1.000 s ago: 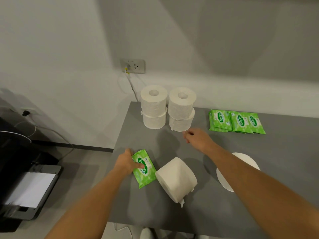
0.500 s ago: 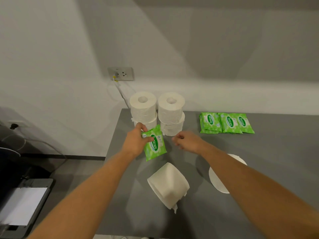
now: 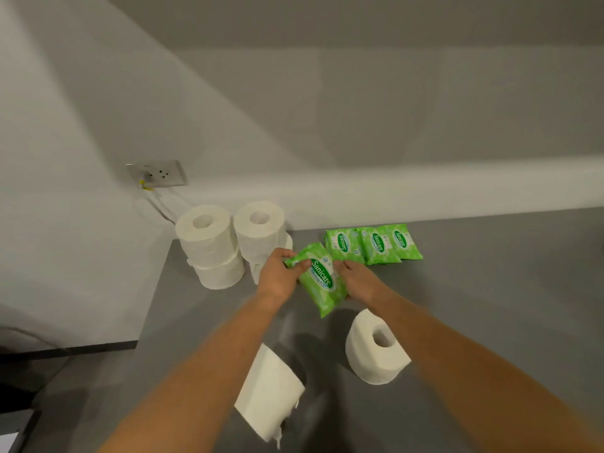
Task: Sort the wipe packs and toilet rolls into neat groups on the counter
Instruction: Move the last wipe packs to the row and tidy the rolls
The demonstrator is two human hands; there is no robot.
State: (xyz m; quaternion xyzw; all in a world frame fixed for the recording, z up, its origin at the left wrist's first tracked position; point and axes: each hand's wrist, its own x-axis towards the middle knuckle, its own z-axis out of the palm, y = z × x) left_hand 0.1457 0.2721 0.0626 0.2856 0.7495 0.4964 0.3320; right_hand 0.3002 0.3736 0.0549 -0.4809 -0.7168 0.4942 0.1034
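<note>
Grey tabletop (image 3: 490, 305): stacked rolls (image 3: 228, 243) at back-left corner, wipe row (image 3: 376, 245) along back edge. Wipe pack (image 3: 322, 279) gripped between left hand (image 3: 277, 276) and right hand (image 3: 359, 282), aloft just beside the row. Left over (seemingly): two loose rolls (image 3: 376, 348) near the front edge.

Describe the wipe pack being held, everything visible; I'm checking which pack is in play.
The held wipe pack is a soft, glossy bright-green pouch with a dark green oval label reading "Sanicare" in white. It is tilted, its long axis running diagonally, raised above the grey counter. The left hand pinches its upper left end; the right hand supports its right side. It looks sealed.
</note>
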